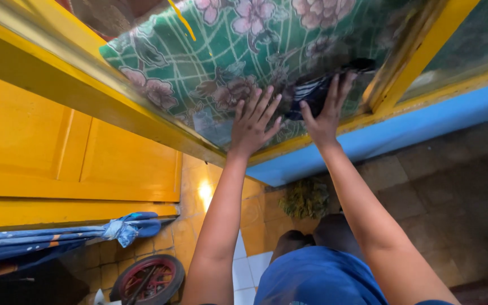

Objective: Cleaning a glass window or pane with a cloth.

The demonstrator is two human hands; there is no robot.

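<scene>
Left hand (252, 121) flat on window pane (221, 62), right hand (323, 110) beside, on cloth (317, 87)

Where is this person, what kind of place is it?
Probably outside a house, at a window. Both hands, the left hand bare and the right hand on a dark cloth, press the glass pane in a yellow frame, above a tiled floor.
</scene>
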